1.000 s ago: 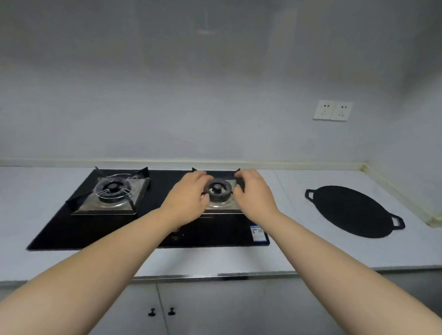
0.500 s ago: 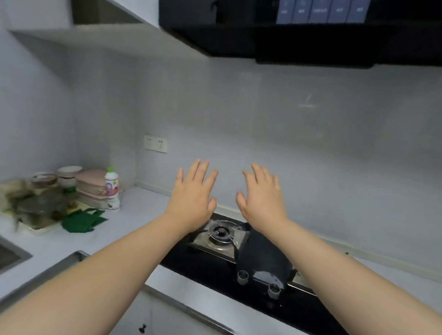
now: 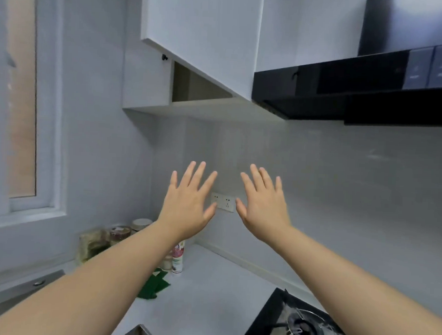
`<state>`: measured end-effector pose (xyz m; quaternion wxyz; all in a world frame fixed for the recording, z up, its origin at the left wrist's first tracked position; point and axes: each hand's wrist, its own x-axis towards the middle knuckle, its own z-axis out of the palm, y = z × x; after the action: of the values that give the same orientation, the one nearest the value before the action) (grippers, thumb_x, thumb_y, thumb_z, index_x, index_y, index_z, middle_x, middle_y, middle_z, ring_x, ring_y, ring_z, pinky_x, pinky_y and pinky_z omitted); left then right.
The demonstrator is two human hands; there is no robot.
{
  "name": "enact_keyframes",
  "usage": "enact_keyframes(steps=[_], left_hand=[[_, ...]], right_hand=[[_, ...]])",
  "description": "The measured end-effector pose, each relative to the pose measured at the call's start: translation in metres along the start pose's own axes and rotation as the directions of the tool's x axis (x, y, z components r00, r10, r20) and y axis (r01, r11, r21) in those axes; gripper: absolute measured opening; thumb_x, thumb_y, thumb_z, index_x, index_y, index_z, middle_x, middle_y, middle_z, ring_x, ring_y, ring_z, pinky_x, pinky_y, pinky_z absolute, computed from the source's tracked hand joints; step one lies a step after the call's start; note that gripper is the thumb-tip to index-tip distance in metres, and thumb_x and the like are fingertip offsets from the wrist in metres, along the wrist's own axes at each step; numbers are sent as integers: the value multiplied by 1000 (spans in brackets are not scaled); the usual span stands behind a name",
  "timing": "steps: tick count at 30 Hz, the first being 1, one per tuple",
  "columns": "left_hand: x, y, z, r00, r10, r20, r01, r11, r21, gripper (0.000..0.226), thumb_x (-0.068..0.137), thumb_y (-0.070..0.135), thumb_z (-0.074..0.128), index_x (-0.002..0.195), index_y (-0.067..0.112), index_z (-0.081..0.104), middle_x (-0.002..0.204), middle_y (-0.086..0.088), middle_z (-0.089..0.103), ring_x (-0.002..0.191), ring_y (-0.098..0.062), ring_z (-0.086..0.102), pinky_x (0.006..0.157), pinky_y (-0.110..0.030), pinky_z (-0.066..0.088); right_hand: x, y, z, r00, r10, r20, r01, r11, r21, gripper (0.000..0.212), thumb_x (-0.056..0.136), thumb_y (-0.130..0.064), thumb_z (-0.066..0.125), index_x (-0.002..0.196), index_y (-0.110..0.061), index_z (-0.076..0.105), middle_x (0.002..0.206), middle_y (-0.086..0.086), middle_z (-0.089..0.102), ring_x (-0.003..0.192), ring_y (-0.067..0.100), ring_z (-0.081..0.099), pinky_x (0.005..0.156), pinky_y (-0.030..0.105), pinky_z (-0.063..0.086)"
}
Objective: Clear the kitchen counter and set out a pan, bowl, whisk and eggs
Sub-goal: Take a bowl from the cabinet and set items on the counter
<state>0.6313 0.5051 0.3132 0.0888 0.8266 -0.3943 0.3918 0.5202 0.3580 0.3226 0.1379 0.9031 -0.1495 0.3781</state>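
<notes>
White bench [image 3: 209, 293] corner now: view has swung left off the gas hob [image 3: 266, 318], lower right. Left hand [image 3: 188, 206] and right hand [image 3: 262, 209] have lifted clear, fingers spread, holding nothing. Jars [image 3: 119, 233], bottle [image 3: 178, 256] and green cloth [image 3: 156, 283] await clearing, lower left. No pan or eggs visible. Bottle label unreadable.

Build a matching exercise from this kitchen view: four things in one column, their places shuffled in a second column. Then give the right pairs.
Things
1. green cloth
2. wall socket
3. gas burner
4. range hood

Places
A. bottom right, on the black hob
B. on the wall, seen between the left hand and the right hand
C. high on the right, next to the white wall cabinet
D. on the counter, by the bottle

Pairs: 1-D, 2-B, 3-A, 4-C
</notes>
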Motion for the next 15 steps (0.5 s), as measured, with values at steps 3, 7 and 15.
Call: enact_keyframes(steps=[3, 7, 15], left_hand=[[16, -31, 7, 1000, -7, -21, 8, 999, 38, 68, 89, 54, 26, 150, 23, 23, 159, -10, 15, 147, -28, 10, 112, -56, 17], [40, -77, 17, 999, -3, -44, 6, 998, 63, 69, 94, 51, 33, 152, 24, 8, 160, -7, -2, 147, -25, -6, 115, -54, 6], [104, -151, 27, 980, 71, -186, -68, 997, 24, 69, 89, 55, 22, 151, 25, 18, 159, -10, 12, 147, -27, 6, 114, -56, 9]], right_hand=[[34, -16, 11, 1000, -14, -25, 13, 1000, -4, 62, 94, -41, 45, 147, -13, 30, 158, 11, 17, 145, 30, 15, 113, 56, 13], [81, -35, 24, 999, -30, -32, 29, 999, -33, 64, 97, -43, 37, 151, -14, 18, 160, 6, 5, 147, 26, 4, 114, 55, 7], [161, -73, 33, 995, 3, -103, -20, 986, -164, 65, 97, -45, 35, 151, -16, 15, 160, 7, 3, 147, 26, 2, 116, 49, 5]])
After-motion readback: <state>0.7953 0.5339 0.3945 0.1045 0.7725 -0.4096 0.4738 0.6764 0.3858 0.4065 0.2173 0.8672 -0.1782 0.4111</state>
